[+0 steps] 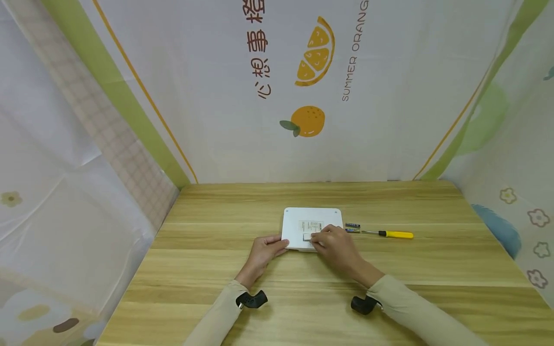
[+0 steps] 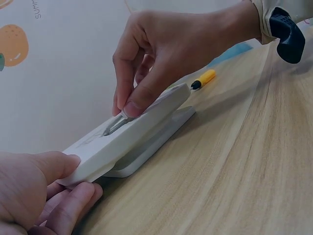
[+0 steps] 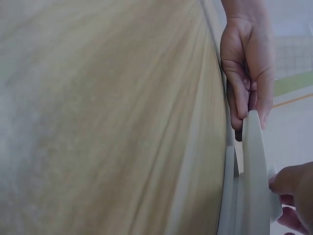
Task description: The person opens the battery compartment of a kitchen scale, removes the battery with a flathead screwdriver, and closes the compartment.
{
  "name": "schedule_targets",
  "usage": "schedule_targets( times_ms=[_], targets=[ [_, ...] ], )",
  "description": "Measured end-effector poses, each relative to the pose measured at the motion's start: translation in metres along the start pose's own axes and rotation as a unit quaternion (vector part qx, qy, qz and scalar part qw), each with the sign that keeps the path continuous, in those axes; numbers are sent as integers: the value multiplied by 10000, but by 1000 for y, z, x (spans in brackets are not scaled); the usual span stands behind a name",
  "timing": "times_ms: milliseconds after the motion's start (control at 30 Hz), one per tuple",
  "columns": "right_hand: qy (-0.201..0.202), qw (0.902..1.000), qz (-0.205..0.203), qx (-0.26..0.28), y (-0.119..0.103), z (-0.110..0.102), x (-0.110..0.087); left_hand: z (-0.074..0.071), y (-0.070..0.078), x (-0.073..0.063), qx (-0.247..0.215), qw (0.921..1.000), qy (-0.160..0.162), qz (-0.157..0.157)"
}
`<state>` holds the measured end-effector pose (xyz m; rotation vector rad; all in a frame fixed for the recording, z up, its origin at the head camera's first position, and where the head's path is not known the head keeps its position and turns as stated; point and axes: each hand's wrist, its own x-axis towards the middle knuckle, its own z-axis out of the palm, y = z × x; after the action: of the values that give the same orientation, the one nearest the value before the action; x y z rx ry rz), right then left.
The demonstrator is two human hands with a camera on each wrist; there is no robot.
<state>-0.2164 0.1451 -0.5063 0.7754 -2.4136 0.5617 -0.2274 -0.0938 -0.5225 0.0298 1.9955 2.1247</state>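
Observation:
A white, flat device (image 1: 294,218), seemingly a kitchen scale turned face down, has a printed label and an uncovered battery compartment (image 2: 113,127) on its upward side. My left hand (image 1: 264,252) grips its near left corner, thumb on top and fingers beneath. Over the compartment, my right hand (image 1: 337,245) pinches a small white battery cover (image 1: 307,236) between thumb and fingers. The left wrist view shows the device tilted, with a second flat plate (image 2: 146,156) beneath its body. In the right wrist view the device (image 3: 254,161) appears edge-on.
Right of the device lie two small batteries, a dark one (image 1: 352,225) and one nearer me (image 1: 353,230). A screwdriver with a yellow handle (image 1: 398,234) lies beside them, its shaft pointing left. The wooden table (image 1: 207,211) meets a printed curtain (image 1: 242,154) at the back.

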Motion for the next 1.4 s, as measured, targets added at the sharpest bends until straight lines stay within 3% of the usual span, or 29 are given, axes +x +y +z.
schedule_targets(
  times_ms=[467,900,1400],
  targets=[
    [92,9976,-496,-468,-6,3,0,-2,-3,1,3,10000,-9,-66],
    [-362,9989,273,89,-8,0,4,-3,-1,1,-44,9999,-67,-87],
    [-660,9967,-299,-356,-2,-1,-1,-2,-2,2,10,9999,-49,-96]
  ],
)
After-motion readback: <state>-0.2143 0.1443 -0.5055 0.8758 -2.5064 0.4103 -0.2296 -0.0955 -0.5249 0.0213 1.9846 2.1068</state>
